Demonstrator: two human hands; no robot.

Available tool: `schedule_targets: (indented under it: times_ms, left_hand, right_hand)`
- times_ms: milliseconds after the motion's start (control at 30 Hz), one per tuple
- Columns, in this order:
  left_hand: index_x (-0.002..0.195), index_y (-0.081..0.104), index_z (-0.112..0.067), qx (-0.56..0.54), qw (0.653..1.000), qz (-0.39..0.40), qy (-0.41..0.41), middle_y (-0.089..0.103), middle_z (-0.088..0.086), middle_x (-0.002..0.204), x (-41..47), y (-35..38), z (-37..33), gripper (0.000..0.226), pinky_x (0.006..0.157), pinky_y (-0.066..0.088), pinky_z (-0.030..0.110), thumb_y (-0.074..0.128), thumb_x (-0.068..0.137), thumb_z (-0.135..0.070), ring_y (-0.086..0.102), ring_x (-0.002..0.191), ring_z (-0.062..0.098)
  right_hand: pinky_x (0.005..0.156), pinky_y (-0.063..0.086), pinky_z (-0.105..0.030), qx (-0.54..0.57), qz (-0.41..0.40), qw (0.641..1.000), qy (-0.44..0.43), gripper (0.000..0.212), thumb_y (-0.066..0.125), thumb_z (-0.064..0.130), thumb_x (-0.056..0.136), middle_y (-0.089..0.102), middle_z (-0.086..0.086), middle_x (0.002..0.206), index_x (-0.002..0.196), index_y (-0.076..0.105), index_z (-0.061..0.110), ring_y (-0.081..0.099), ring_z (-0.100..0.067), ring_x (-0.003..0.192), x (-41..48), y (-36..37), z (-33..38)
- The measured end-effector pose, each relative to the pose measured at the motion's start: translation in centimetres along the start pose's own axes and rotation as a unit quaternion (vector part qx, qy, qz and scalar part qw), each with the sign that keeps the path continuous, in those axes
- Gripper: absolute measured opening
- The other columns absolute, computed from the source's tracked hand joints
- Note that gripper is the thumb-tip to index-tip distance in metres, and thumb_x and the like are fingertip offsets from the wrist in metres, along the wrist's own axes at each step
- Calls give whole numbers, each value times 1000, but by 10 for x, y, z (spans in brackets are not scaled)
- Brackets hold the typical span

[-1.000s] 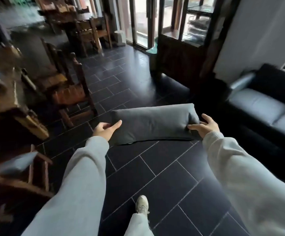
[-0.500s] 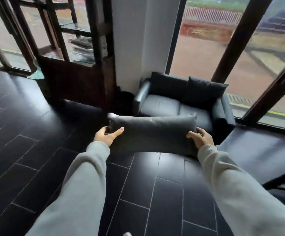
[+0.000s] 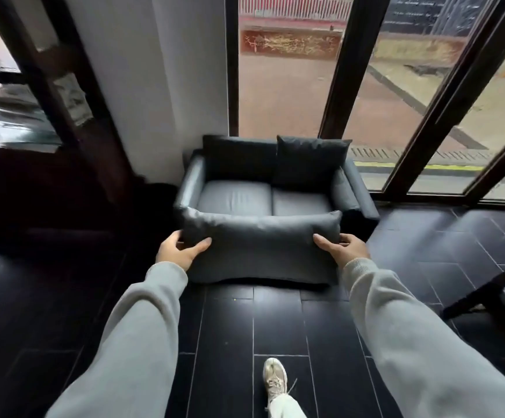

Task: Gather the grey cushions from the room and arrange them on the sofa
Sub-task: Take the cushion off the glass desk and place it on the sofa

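Reaching forward with both arms in pale grey sleeves, the person holds a long rectangular grey fabric cushion (image 3: 262, 248) out level in front of the chest. The left hand (image 3: 176, 251) grips its left end, thumb on the near face and fingers wrapped behind; the right hand (image 3: 342, 249) clasps the right end the same way. The cushion hangs above the dark tiled floor (image 3: 275, 327), just short of the front edge of the small dark leather two-seat sofa (image 3: 236, 196). Both seat pads lie bare; one dark square cushion (image 3: 310, 158) leans upright against the right backrest. A beige sneaker (image 3: 275, 377) steps on open tiles, a dark wooden frame (image 3: 486, 294) edging in from the right.
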State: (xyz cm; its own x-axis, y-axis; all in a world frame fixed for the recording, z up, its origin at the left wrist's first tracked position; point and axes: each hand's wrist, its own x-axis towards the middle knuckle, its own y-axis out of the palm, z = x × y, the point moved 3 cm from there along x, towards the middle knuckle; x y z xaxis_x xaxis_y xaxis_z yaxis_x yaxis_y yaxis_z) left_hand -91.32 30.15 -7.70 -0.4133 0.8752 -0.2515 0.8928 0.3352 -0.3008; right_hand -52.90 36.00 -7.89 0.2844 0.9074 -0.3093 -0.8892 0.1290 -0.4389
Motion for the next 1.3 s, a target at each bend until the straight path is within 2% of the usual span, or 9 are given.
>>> schedule_targets:
  times_ms: [333,500,600,800,933,1033,1100,1200,1300]
  left_hand:
    - [87,67,-33,0,998,-65,-7,76,7,94,162,80,-79,33,92,57,47,91,67,-40,73,91,27]
    - [91,67,-32,-52,996,-60,-43,76,4,98,237,94,-89,33,89,57,40,89,73,-17,73,97,25]
    - [93,68,-31,-70,993,-64,-72,75,-1,99,282,96,-86,28,82,54,33,88,75,-28,71,98,18]
    - [101,70,-15,-143,968,-132,-157,66,1,103,424,100,-71,44,90,55,46,76,81,-54,62,86,17]
    - [104,70,-6,-176,948,-156,-213,68,6,103,504,105,-58,43,87,58,45,77,85,-43,62,82,17]
    - [102,70,-3,-204,931,-182,-244,70,9,96,551,105,-46,37,91,57,44,78,86,-35,65,87,24]
    - [100,68,0,-217,915,-206,-271,66,6,87,575,106,-29,36,87,56,42,79,85,-31,63,84,24]
    - [90,64,-5,-258,884,-222,-319,68,8,87,606,118,6,37,84,58,44,87,77,-32,65,82,22]
    - [83,63,-8,-274,858,-270,-340,72,13,88,635,137,52,49,89,58,53,87,58,-43,69,88,29]
  right_hand:
    - [94,46,-32,-28,37,999,6,74,94,48,68,66,0,109,129,67,16,66,-28,115,229,28,99]
    - [102,53,-41,-45,63,997,-9,51,95,38,67,73,1,105,108,68,23,70,-26,108,318,73,137]
    - [105,53,-45,-49,71,996,-9,50,96,35,67,75,-1,111,107,68,27,70,-26,109,357,104,154]
    - [109,50,-48,-56,102,993,16,58,93,6,68,74,-11,120,118,65,15,68,-31,116,466,200,190]
    - [89,53,-36,-64,122,989,50,44,83,-8,71,75,-15,107,103,62,12,70,-33,101,535,258,222]
    - [74,49,-29,-44,153,986,48,46,85,3,76,74,-10,105,118,66,8,66,-17,82,579,302,256]
    - [86,55,-31,-28,186,980,57,49,91,21,77,74,-6,112,120,67,15,70,-12,94,599,333,269]
    - [110,51,-47,-70,211,973,60,67,95,51,62,72,-5,122,116,67,22,68,-21,116,642,388,280]
    - [110,51,-51,-113,256,959,45,70,96,46,61,72,-15,124,119,68,15,69,-31,119,703,466,272]
